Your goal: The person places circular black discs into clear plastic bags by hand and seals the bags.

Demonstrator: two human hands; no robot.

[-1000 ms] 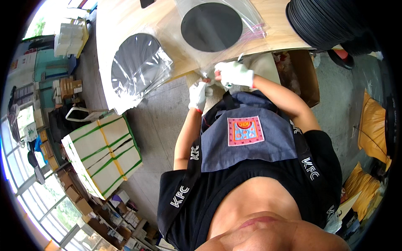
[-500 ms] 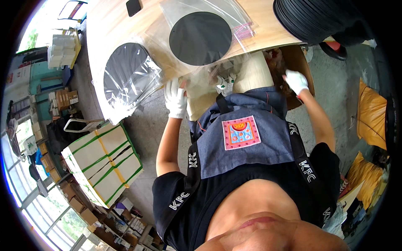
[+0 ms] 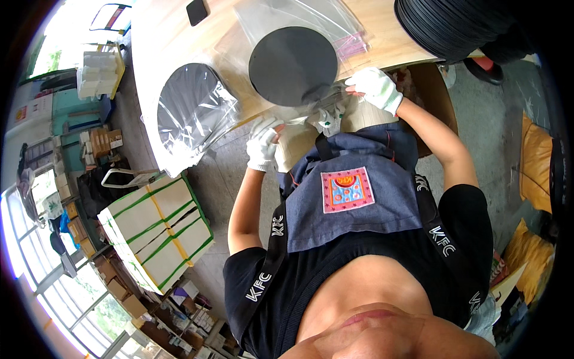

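On the table lies a black round disc (image 3: 293,66), with clear plastic bags (image 3: 287,15) under and around it. My right hand (image 3: 375,90), in a white glove, is at the table's front edge by the disc's lower right. Its fingers are closed in a pinch on the clear film. My left hand (image 3: 262,143), also gloved, is below the disc's lower left, its fingers curled together at the film's near edge. The thin film makes its outline hard to follow. Left of the disc lies a shiny clear-wrapped stack of black discs (image 3: 194,107).
A tall stack of black discs (image 3: 442,30) stands at the table's far right. A phone (image 3: 196,12) lies at the back. Below the edge is an open carton (image 3: 439,99). A strapped white box (image 3: 158,230) stands left on the floor, yellow sacks (image 3: 535,161) right.
My right hand has moved left from above the carton to the film beside the disc. My left hand's fingers, outstretched before, are now curled. The whole view has shifted slightly.
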